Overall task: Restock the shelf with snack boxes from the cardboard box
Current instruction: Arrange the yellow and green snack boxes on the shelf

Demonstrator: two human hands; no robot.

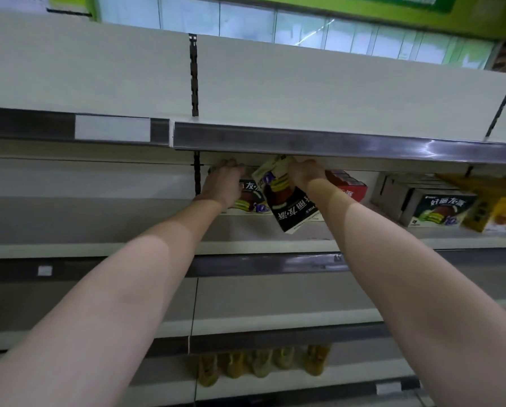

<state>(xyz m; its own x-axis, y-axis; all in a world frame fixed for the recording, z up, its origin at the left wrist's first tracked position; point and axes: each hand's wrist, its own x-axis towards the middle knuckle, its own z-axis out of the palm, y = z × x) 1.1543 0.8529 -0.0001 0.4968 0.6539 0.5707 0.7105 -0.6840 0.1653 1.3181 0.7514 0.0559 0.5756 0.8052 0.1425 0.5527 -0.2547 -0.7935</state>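
Head view, both my arms reach up into the second shelf bay (275, 245).

Left hand (221, 186): rests over the top of a dark snack box (246, 201) that stands on the shelf board near the left upright (197, 177). Fingers curl over its upper back edge; I read this as a grip, though the fingertips lie in shadow under the shelf above.

Right hand (304, 173): grips a second dark snack box (287, 201) by its upper end. This box is tilted, print upside down, its lower corner hanging out past the shelf's front lip. Its top corner sits just under the metal price rail (334, 145) of the upper shelf; headroom there is tight.

Neighbours: a red box (348, 186) just right of the tilted one, behind my right wrist. Further right, well apart, a green-and-dark box (439, 210), then yellow boxes (501, 214) touching it at the frame edge.

Open room: bare board between red box and green-and-dark box; bare board left of the upright. Lower shelf holds bottles (260, 365), blurred.
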